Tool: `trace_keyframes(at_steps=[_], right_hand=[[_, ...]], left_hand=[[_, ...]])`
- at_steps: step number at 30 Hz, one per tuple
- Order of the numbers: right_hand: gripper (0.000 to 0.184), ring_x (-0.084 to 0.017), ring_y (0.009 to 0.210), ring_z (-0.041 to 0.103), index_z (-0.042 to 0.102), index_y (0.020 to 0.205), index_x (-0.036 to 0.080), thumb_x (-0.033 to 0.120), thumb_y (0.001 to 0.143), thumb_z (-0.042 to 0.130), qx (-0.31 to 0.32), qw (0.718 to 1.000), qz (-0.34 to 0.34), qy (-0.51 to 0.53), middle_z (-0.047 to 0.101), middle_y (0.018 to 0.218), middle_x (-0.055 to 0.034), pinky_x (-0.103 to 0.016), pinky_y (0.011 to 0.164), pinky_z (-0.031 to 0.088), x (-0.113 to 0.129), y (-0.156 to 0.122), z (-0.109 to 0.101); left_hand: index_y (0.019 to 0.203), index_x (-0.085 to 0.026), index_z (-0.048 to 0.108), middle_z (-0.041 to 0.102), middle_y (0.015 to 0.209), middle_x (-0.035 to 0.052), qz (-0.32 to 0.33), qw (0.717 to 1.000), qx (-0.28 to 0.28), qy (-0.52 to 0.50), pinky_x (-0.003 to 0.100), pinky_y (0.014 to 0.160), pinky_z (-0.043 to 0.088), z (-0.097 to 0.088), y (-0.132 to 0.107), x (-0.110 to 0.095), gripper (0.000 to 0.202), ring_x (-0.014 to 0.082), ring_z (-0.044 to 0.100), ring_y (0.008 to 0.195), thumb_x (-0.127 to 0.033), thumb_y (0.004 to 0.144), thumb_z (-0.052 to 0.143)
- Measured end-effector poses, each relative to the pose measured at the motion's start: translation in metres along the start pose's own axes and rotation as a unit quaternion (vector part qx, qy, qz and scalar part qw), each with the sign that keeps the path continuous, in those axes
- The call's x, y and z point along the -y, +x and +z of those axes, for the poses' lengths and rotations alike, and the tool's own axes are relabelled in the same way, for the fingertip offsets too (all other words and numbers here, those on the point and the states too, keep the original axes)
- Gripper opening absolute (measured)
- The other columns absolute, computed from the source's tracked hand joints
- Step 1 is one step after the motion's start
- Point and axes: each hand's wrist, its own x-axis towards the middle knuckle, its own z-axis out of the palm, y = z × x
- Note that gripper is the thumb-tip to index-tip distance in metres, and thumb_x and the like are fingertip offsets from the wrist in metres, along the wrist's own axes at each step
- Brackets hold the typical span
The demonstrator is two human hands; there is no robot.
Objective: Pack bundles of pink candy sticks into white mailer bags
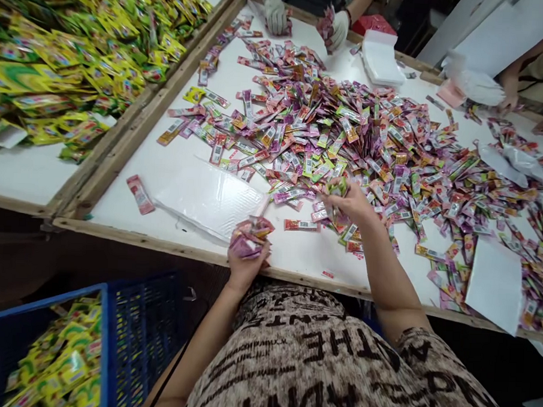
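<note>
My left hand (pixel 247 263) is closed around a bunch of purple, pink and orange stick sachets (pixel 251 235), just above the table's near edge. Farther right, my right hand (pixel 351 201) has its fingers closed on some green sachets (pixel 337 187) at the near side of the heap. A large pile of mixed stick sachets (pixel 320 115) spreads over the white table beyond both hands. One red-orange sachet (pixel 301 226) lies flat between my hands. Clear plastic bags (pixel 209 192) lie in a flat stack left of my left hand.
A wooden rim (pixel 162 244) borders the white table. Yellow packets (pixel 80 57) are heaped on the left. A blue crate (pixel 105 340) with yellow packets stands below. Across the table, a co-worker's gloved hands (pixel 274 11) hold sachets; another person (pixel 540 77) is at right. White bag stacks (pixel 380 58) lie around.
</note>
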Motion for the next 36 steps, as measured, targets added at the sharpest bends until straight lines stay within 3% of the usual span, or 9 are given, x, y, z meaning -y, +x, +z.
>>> trace_keyframes(at_steps=[4, 6, 11, 16, 22, 25, 28, 32, 36], right_hand=[[0.05, -0.017, 0.071, 0.06, 0.06, 0.09, 0.025, 0.066, 0.067, 0.077, 0.01, 0.998, -0.019, 0.066, 0.062, 0.081, -0.0005, -0.031, 0.066, 0.051, -0.006, -0.065, 0.052], [0.059, -0.022, 0.087, 0.064, 0.06, 0.103, 0.026, 0.078, 0.075, 0.063, -0.026, 0.996, -0.035, 0.075, 0.065, 0.094, -0.0043, -0.035, 0.079, 0.054, -0.014, -0.087, 0.074], [0.087, -0.028, 0.131, 0.051, 0.045, 0.142, 0.029, 0.089, 0.082, 0.031, -0.022, 0.992, -0.101, 0.066, 0.053, 0.141, -0.0085, -0.043, 0.11, 0.044, -0.026, -0.11, 0.087], [0.089, -0.033, 0.149, 0.027, 0.042, 0.15, 0.03, 0.088, 0.083, 0.032, -0.09, 0.982, -0.135, -0.093, 0.039, 0.157, -0.0083, -0.053, 0.124, 0.015, -0.032, -0.106, 0.081], [0.092, -0.032, 0.134, 0.049, 0.034, 0.152, 0.019, 0.077, 0.083, 0.052, -0.097, 0.993, -0.05, 0.052, 0.051, 0.144, -0.0159, -0.047, 0.112, 0.04, -0.061, -0.112, 0.104], [0.106, -0.036, 0.131, 0.05, 0.037, 0.15, 0.02, 0.057, 0.061, 0.083, -0.078, 0.996, -0.036, 0.001, 0.054, 0.141, -0.0152, -0.049, 0.111, 0.041, -0.064, -0.121, 0.11], [0.114, -0.039, 0.126, 0.053, 0.043, 0.145, 0.021, 0.041, 0.044, 0.092, -0.086, 0.995, -0.004, -0.057, 0.057, 0.136, -0.0149, -0.053, 0.108, 0.043, -0.058, -0.124, 0.104], [0.103, -0.034, 0.111, 0.061, 0.048, 0.136, 0.02, 0.04, 0.045, 0.092, -0.032, 0.996, 0.039, -0.069, 0.065, 0.123, -0.0115, -0.049, 0.097, 0.049, -0.053, -0.121, 0.089], [0.081, -0.026, 0.094, 0.066, 0.054, 0.124, 0.02, 0.039, 0.052, 0.087, 0.009, 0.998, 0.043, -0.046, 0.07, 0.107, -0.0052, -0.039, 0.085, 0.053, -0.056, -0.121, 0.082]], left_hand=[[0.105, -0.018, 0.065, 0.075, 0.089, 0.0058, -0.095, 0.964, 0.235, -0.083, 0.04, 0.069, 0.064, 0.022, -0.012, -0.017, 0.049, 0.024, 0.073, 0.074, -0.032, 0.063, 0.087], [0.096, -0.017, 0.068, 0.075, 0.086, 0.0058, -0.109, 0.947, 0.289, -0.085, 0.042, 0.076, 0.064, 0.032, -0.015, -0.021, 0.043, 0.0245, 0.073, 0.077, -0.031, 0.061, 0.088], [0.117, -0.02, 0.066, 0.075, 0.104, 0.0064, -0.071, 0.947, 0.301, -0.087, 0.044, 0.098, 0.057, 0.047, -0.027, -0.026, 0.066, 0.0263, 0.071, 0.103, -0.025, 0.056, 0.09], [0.125, -0.022, 0.06, 0.073, 0.115, 0.0071, -0.102, 0.948, 0.261, -0.149, 0.042, 0.098, 0.056, 0.06, -0.049, -0.019, 0.073, 0.025, 0.07, 0.108, -0.025, 0.059, 0.09], [0.111, -0.02, 0.067, 0.074, 0.111, 0.0067, -0.072, 0.969, 0.145, -0.186, 0.043, 0.105, 0.05, 0.075, -0.037, -0.001, 0.055, 0.0249, 0.069, 0.11, -0.026, 0.061, 0.088], [0.107, -0.019, 0.07, 0.074, 0.111, 0.0058, -0.091, 0.962, 0.191, -0.175, 0.043, 0.11, 0.045, 0.075, -0.036, -0.003, 0.048, 0.0249, 0.067, 0.112, -0.024, 0.061, 0.086], [0.102, -0.02, 0.072, 0.075, 0.109, 0.0038, -0.151, 0.937, 0.241, -0.204, 0.042, 0.11, 0.046, 0.072, -0.042, -0.009, 0.044, 0.026, 0.066, 0.114, -0.024, 0.06, 0.085], [0.104, -0.018, 0.071, 0.075, 0.109, 0.0072, -0.243, 0.894, 0.255, -0.277, 0.044, 0.109, 0.047, 0.069, -0.049, -0.015, 0.048, 0.0309, 0.066, 0.117, -0.039, 0.062, 0.082], [0.113, -0.017, 0.069, 0.074, 0.115, 0.0097, -0.249, 0.885, 0.226, -0.323, 0.043, 0.112, 0.044, 0.07, -0.053, -0.017, 0.056, 0.0313, 0.062, 0.123, -0.049, 0.068, 0.081]])
